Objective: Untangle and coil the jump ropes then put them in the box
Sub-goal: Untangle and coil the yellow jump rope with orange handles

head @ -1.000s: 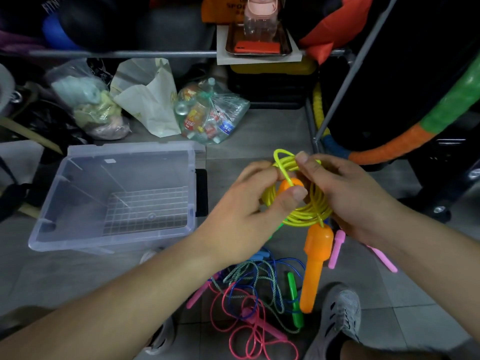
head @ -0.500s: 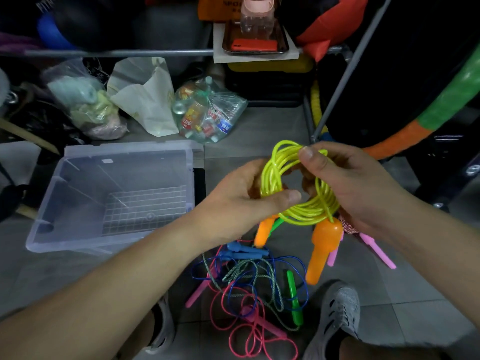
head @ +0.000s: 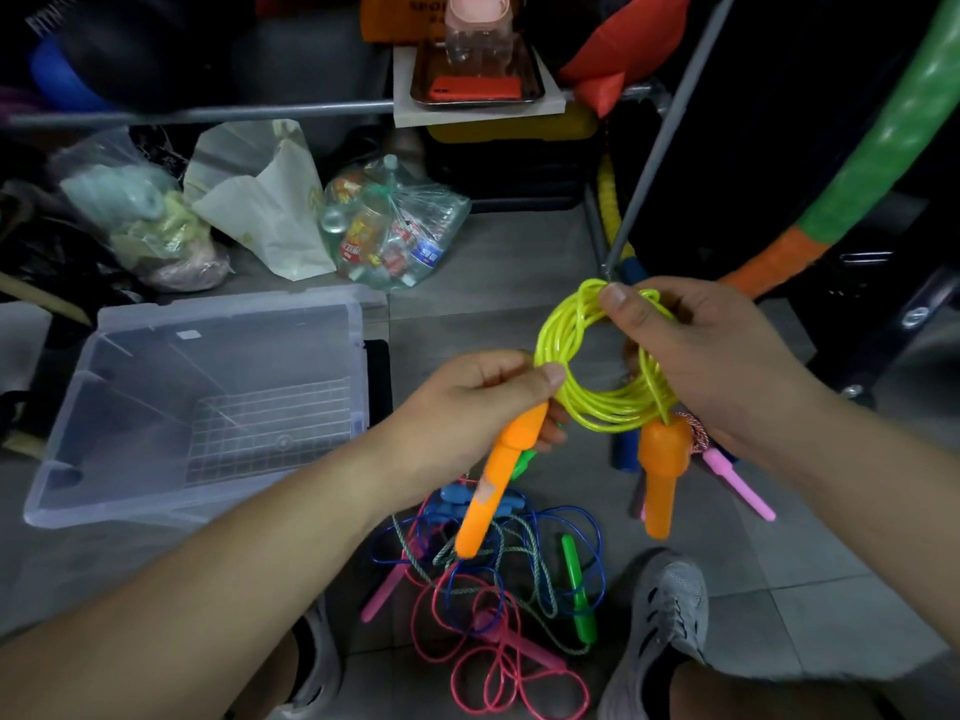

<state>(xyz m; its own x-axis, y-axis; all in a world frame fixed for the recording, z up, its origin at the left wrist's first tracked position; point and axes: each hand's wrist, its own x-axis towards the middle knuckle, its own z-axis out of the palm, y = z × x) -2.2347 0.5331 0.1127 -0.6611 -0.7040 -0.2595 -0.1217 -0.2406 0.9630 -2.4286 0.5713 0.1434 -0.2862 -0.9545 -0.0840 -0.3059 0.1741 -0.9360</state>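
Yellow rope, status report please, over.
Hands: left hand pinches coil low, right hand pinches its top. The yellow rope coiled, orange handles dangling, not yet in box. Below, other ropes tangled on floor.

Orange bag (head: 397, 18) up top: "SPOR…", rest of txt unreadable.

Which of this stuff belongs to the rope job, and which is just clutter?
Job: yellow rope, held coiled; tangled ropes on the floor; clear box.
Clutter: bag of bottles; white paper bag; tray; hoop.
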